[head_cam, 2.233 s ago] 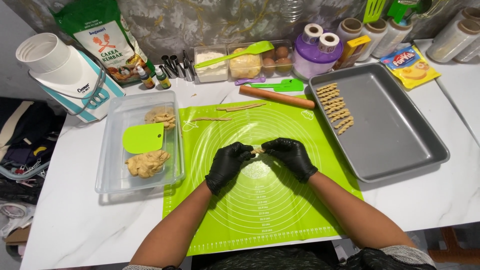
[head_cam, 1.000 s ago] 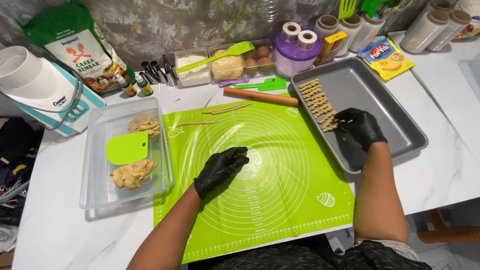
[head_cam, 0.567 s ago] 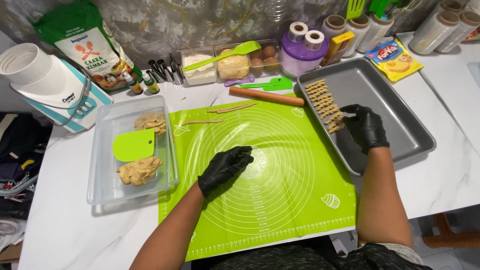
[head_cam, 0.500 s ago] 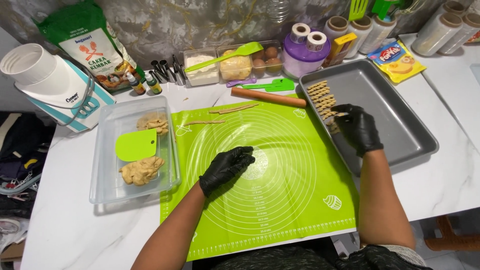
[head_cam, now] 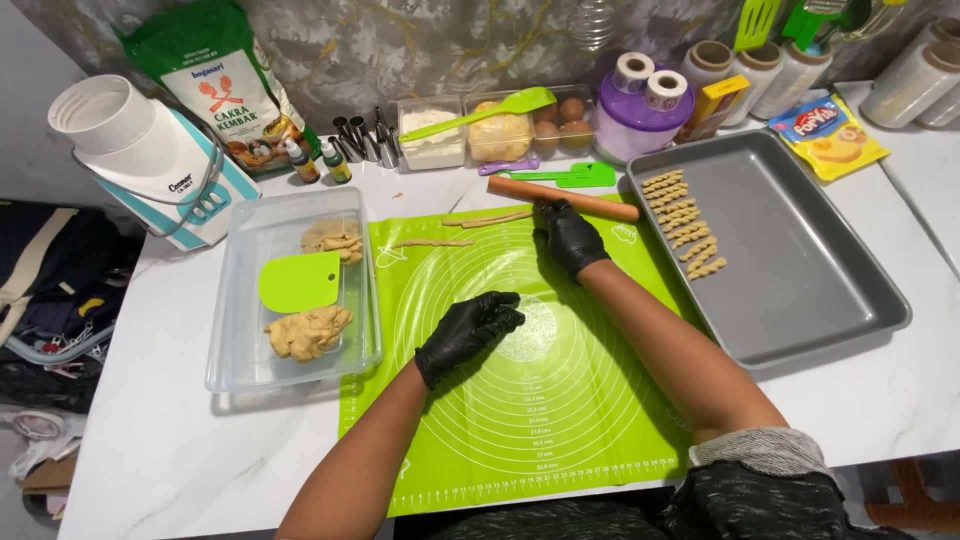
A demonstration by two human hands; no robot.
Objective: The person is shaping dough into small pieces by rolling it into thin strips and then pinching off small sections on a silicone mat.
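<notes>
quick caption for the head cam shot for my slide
Black-gloved right hand reaches toward dough strips near the rolling pin; left hand rests on the green mat.

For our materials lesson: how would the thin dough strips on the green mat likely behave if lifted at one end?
The dough strips look long and thin, so they would probably droop or stretch. They seem soft like the dough lump, so likely fragile.

Thin pale dough strips [head_cam: 488,218] lie flat along the far edge of the green mat [head_cam: 560,420], just beside the right hand [head_cam: 568,236].
</notes>
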